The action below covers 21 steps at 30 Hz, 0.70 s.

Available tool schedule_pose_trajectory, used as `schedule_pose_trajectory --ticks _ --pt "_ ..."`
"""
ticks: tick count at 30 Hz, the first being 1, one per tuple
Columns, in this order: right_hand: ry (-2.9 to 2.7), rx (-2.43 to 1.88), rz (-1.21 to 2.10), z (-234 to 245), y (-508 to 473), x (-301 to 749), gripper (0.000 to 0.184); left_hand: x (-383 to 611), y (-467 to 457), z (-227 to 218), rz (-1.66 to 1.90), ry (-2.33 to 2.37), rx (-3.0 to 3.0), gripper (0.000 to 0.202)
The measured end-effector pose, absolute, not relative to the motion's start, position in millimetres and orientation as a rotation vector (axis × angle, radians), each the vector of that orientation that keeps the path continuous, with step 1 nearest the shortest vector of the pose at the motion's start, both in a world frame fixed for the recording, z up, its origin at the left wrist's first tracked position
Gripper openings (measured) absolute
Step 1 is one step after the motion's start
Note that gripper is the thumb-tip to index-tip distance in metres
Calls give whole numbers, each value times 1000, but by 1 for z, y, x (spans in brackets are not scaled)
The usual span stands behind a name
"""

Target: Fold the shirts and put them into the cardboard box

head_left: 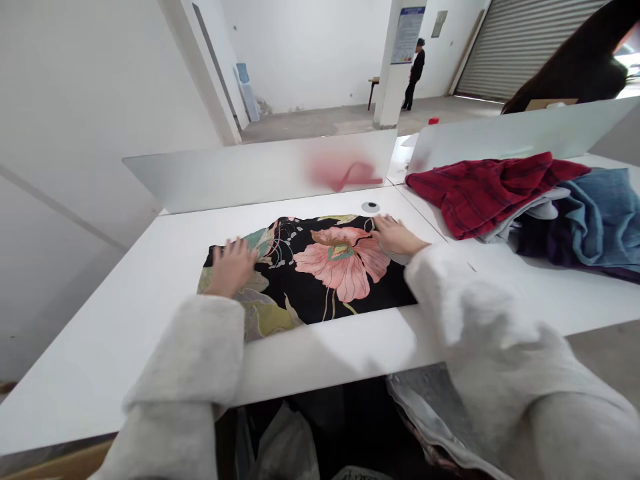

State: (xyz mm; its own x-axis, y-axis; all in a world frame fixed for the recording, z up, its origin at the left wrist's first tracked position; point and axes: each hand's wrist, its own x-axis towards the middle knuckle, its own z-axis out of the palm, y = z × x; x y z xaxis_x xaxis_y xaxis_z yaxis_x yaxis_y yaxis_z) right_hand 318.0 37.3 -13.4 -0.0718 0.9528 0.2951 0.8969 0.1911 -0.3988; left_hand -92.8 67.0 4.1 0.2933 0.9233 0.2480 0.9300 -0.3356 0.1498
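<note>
A black piece of fabric (280,280) with a large pink flower and green leaves lies on the white table, spread in a roughly rectangular shape. My left hand (231,267) rests on its left part, palm down and fingers spread, slightly blurred. On the upper right of the cloth lies my right hand (397,235), flat with the fingers stretched toward the far edge. Neither hand grips anything. Whether the fabric is a garment, and how many layers it has, I cannot tell.
Right of the fabric sits a pile of clothes with a red plaid shirt (493,190) and blue denim (600,213). A frosted divider (240,170) runs along the back of the table (125,320). Behind it, a person (415,73) stands by a pillar. Dark hair shows at upper right.
</note>
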Motion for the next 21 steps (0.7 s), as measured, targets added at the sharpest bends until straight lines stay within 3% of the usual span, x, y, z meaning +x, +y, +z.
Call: schedule_pose_trajectory --ticks 4,8,15,21 --pt "-2306 -1555 0 -6 86 201 51 -7 78 -1 -524 -1653 -2601 38" --pt "-2489 -1541 -134 -31 103 139 46 23 80 -26 -524 -1566 -2624 35" --pt "-2461 -1619 -182 -70 109 171 49 0 97 -58 -478 -1661 -2545 40" --pt "-2251 -2039 -132 -70 107 250 53 -91 112 -63 -393 -2183 -2267 59"
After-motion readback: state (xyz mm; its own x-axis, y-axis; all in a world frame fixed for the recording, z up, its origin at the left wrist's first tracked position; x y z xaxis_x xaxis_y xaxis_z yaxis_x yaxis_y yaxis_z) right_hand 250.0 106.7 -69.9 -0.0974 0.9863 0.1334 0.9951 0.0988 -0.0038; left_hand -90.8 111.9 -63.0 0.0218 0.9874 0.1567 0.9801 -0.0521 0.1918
